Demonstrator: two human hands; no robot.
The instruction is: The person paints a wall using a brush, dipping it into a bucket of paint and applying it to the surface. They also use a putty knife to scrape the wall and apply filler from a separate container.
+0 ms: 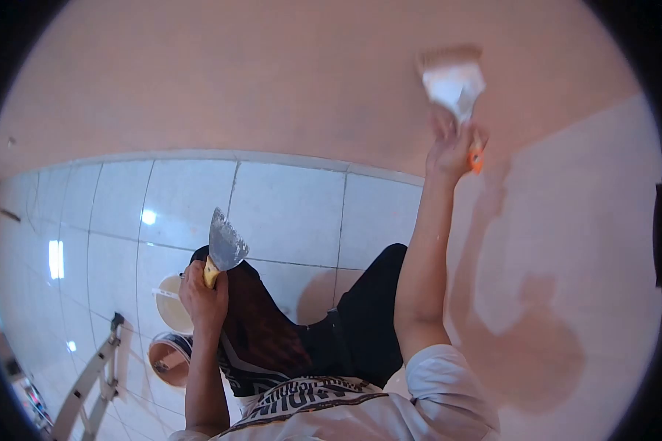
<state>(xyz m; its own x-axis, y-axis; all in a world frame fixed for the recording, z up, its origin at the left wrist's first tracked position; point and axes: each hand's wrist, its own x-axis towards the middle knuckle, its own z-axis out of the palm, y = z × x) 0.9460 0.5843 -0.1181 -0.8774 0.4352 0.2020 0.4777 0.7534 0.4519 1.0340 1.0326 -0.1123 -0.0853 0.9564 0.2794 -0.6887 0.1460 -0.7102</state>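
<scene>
Sweeping the blurred brush [454, 82] along the far wall [294, 81], we have our right hand [451, 151] curled round its handle, our left hand [204, 298] closed on the scraper [228, 246]; this stroke seems to want a steady wrist.

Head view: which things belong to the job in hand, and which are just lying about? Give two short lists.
In the job, it seems:
Brush, in the right hand, at the wall
Scraper, in the left hand
Orange-brown bucket, probably supplying it

Apparently just lying about:
Ladder, untouched
Dark stick-like thing, far left
Pale bucket, use unclear
</scene>
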